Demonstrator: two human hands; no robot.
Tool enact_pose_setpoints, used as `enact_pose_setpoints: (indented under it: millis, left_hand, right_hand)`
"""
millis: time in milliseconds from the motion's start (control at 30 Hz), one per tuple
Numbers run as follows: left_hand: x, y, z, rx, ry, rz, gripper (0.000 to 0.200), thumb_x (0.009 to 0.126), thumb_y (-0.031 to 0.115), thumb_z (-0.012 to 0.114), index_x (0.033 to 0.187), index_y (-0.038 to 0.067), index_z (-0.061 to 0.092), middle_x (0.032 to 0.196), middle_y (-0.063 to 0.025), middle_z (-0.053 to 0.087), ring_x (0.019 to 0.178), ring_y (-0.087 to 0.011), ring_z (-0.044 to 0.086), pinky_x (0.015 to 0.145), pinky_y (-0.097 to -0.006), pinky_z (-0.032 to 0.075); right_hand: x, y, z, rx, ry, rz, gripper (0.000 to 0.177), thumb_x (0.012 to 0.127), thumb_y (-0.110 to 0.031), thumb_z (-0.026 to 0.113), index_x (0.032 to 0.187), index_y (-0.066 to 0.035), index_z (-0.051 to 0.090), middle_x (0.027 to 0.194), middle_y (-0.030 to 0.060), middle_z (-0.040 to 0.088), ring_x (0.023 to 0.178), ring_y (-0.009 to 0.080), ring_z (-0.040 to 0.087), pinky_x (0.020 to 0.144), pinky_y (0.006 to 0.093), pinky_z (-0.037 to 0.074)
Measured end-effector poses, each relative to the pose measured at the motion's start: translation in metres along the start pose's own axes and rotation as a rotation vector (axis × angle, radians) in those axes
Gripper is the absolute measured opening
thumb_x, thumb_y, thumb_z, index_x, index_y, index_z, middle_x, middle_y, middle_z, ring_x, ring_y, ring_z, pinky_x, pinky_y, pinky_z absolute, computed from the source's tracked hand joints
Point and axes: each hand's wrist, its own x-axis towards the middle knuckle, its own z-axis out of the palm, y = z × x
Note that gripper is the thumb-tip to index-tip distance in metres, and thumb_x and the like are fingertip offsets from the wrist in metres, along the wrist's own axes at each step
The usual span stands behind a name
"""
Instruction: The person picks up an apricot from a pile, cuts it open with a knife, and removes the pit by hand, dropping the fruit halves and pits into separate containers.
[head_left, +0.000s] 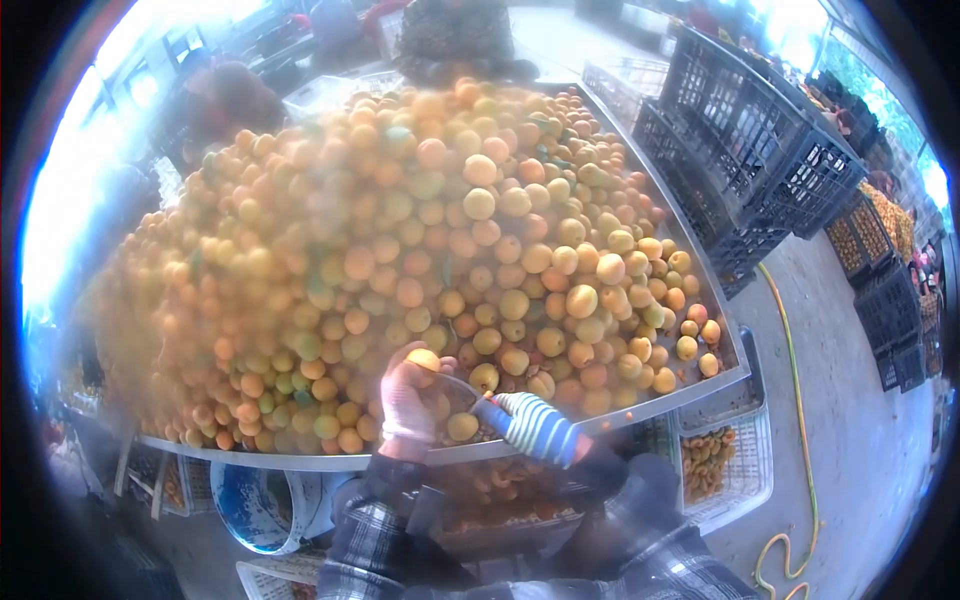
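A large heap of yellow-orange round fruit (480, 204) covers a metal-edged table (690, 393). Near the table's front edge my left hand (409, 395), in a pale glove, is closed around one fruit (423, 360). Just to its right, my right hand (540, 428), in a blue-and-white striped glove, grips the blue handle of a tool (491, 412). The tool's thin curved metal part (457, 381) reaches toward the fruit in my left hand. Whether its tip touches the fruit is too small to tell.
Stacked dark crates (755, 130) stand at the right, beyond the table. A white basket (755, 470) with fruit pieces sits below the right corner. A yellow-green hose (795, 400) crosses the floor. A blue-and-white bucket (255, 505) is below the front edge. Blurred people are across the table.
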Motion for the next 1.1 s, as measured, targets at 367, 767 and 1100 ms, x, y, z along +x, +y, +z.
enact_pose_setpoints:
  millis: [367, 767, 1100]
  left_hand:
    - [-0.035, -0.027, 0.024, 0.858, -0.208, 0.203, 0.027, 0.089, 0.003, 0.057, 0.116, -0.003, 0.055, 0.098, -0.0093, 0.064, 0.08, -0.0126, 0.062, 0.072, -0.0268, 0.053]
    - [-0.015, -0.041, -0.004, -0.108, -0.154, -0.128, 0.044, 0.096, 0.036, 0.044, 0.12, -0.001, 0.049, 0.116, -0.0223, 0.059, 0.107, -0.0312, 0.057, 0.095, -0.0416, 0.044]
    - [-0.049, -0.061, 0.017, 0.455, -0.236, 0.0, 0.065, 0.093, 0.067, 0.038, 0.1, 0.006, 0.058, 0.067, -0.0036, 0.058, 0.058, -0.0102, 0.053, 0.055, -0.0236, 0.042]
  right_hand:
    - [0.015, 0.015, 0.0, -0.004, 0.469, -0.229, 0.037, 0.087, -0.036, 0.068, 0.11, -0.007, 0.062, 0.085, 0.0151, 0.07, 0.076, 0.0274, 0.07, 0.065, 0.0354, 0.054]
    - [0.024, 0.011, 0.021, -0.133, 0.487, -0.029, 0.04, 0.086, -0.039, 0.067, 0.098, -0.002, 0.059, 0.078, 0.0203, 0.067, 0.075, 0.0377, 0.067, 0.066, 0.0437, 0.052]
    - [0.021, -0.027, -0.01, 1.244, 0.679, -0.29, 0.029, 0.096, -0.031, 0.06, 0.076, -0.012, 0.052, 0.057, -0.0053, 0.046, 0.043, 0.0037, 0.037, 0.039, 0.0233, 0.029]
